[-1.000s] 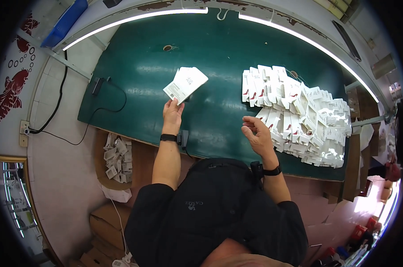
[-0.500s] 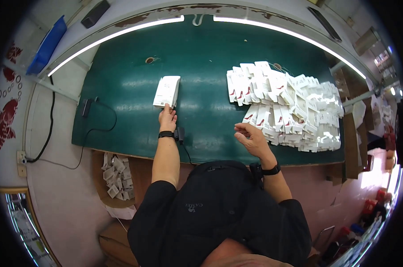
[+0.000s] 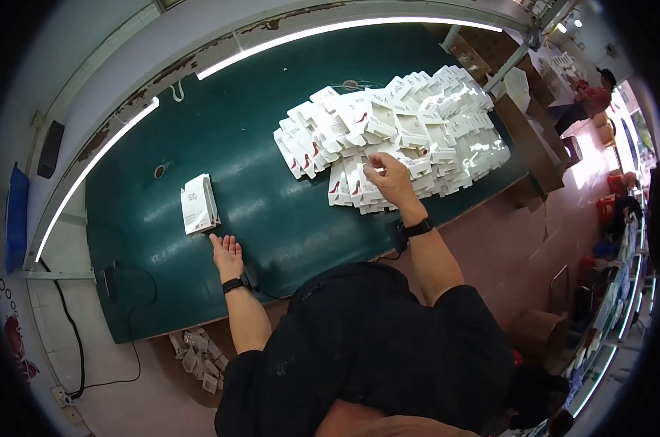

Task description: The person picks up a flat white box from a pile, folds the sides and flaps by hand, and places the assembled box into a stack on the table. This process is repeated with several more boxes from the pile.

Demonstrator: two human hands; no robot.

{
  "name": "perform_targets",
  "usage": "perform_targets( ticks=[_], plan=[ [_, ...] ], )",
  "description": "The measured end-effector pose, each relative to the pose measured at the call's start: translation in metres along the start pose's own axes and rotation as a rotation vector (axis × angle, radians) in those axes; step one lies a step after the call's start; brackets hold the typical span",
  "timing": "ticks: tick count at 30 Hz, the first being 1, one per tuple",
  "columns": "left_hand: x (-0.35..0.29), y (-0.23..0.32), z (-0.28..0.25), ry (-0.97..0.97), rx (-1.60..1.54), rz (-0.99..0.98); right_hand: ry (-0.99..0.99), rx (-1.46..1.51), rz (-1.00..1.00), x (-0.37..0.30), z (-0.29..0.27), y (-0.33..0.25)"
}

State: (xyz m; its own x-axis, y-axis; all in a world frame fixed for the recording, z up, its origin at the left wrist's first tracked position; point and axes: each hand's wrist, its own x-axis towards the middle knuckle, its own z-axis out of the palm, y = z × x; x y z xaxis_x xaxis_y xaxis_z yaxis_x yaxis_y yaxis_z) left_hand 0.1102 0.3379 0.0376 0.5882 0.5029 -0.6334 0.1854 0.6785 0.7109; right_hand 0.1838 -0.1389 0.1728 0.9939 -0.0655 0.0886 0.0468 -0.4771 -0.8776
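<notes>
A small stack of flat white cartons (image 3: pixel 198 207) lies on the left part of the green table. Just below its near edge is my left hand (image 3: pixel 228 255), palm turned up and fingers spread, holding nothing. Toward the right, a large overlapping spread of flattened white cartons (image 3: pixel 450 131) with red high-heel prints covers the table. My right hand (image 3: pixel 392 180) hovers over the near left part of that spread. Its fingers are bent, with a gap between them and the thumb; whether the fingertips touch a carton is hard to see. Dark bands circle both wrists.
The green tabletop (image 3: pixel 250 197) has cable holes and a bright light tube (image 3: pixel 344 28) along its far side. Below the left edge, a box holds white crumpled cartons (image 3: pixel 199 360). A black cable (image 3: pixel 75 342) hangs at left. Another person (image 3: pixel 592 102) is at the far right.
My view has swung to the right. My left hand has come off the carton stack and turned palm up. The right hand has moved forward over the spread cartons.
</notes>
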Motion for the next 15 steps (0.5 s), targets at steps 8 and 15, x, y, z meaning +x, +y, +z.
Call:
perform_targets(
  ticks=[8,15],
  plan=[
    [-0.034,-0.033,-0.016,-0.112,0.027,-0.068,0.417,-0.481,-0.152,0.057,-0.032,0.047],
    [-0.054,-0.032,0.0,-0.161,0.045,-0.049,0.347,-0.678,-0.175,0.099,-0.01,0.073]
  ],
)
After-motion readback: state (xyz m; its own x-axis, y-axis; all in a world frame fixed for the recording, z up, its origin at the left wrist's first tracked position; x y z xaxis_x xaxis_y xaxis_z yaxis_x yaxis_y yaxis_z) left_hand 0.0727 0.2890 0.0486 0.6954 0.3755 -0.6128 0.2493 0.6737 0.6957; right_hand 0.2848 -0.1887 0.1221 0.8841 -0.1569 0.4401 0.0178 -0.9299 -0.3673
